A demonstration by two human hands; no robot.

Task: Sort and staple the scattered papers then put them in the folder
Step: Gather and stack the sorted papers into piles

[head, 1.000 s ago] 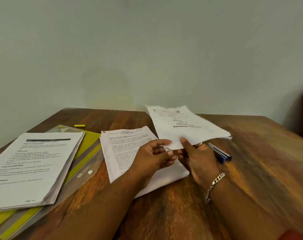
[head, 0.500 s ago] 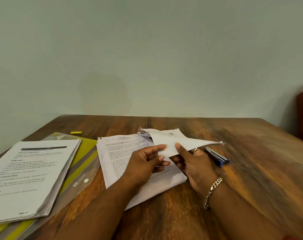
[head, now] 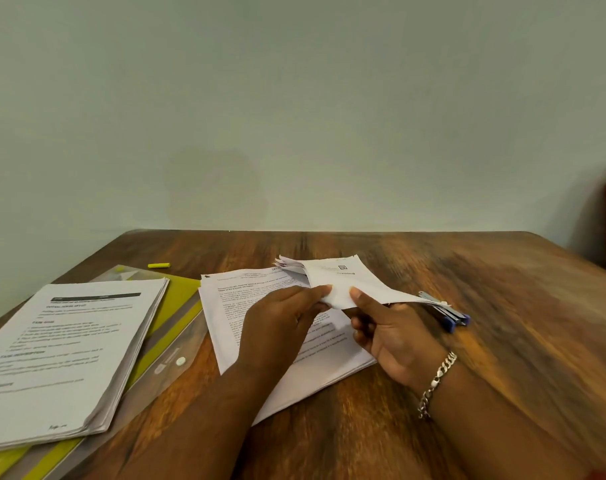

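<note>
I see a thin bundle of white printed sheets (head: 343,280) held just above the flat white printed page pile (head: 260,327) in the middle of the brown wooden table (head: 502,306). My left hand (head: 281,327) pinches its near edge, and my right hand (head: 388,334) pinches it from below with the thumb on top. The far corners fan apart, so sheets could slip out and mix with that pile. Right of the pile, touching the bundle, lies a blue and silver stapler (head: 447,313). Left of the pile lies the yellow plastic folder (head: 177,299) under a thick paper stack (head: 69,351), which blocks it.
</note>
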